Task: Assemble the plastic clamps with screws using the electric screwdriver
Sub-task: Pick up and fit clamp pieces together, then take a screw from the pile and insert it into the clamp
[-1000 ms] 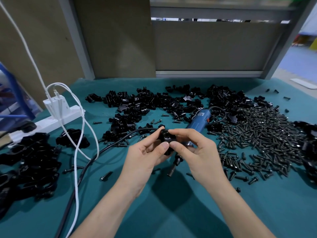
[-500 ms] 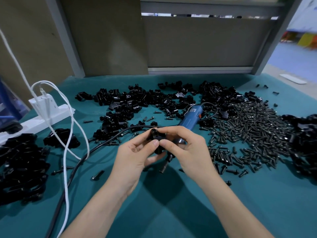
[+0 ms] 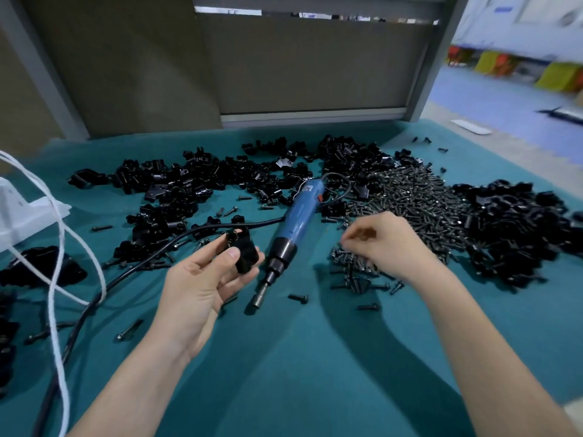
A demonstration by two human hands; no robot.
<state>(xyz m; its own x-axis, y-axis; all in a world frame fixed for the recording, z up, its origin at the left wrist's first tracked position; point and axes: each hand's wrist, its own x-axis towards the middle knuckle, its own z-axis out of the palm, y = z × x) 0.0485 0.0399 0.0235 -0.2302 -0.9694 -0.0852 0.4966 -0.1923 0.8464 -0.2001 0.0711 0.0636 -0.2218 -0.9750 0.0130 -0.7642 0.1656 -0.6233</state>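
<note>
My left hand [image 3: 202, 279] holds a black plastic clamp [image 3: 241, 250] between thumb and fingers, just above the green mat. The blue electric screwdriver [image 3: 298, 216] lies on the mat between my hands, tip toward me. Over the near edge of the black screw pile [image 3: 410, 203], my right hand [image 3: 388, 244] has its fingers curled down among the screws; whether it pinches one is hidden.
Heaps of black clamp parts lie at the back [image 3: 195, 184] and at the right [image 3: 517, 228]. The screwdriver's black cable [image 3: 94, 298] and white cords [image 3: 56, 279] run down the left. A white power strip [image 3: 19, 209] sits at the far left. Loose screws [image 3: 298, 298] dot the mat.
My right hand let go of the clamp and moved right to the screw pile. The left hand keeps the clamp and has shifted slightly left, uncovering the screwdriver.
</note>
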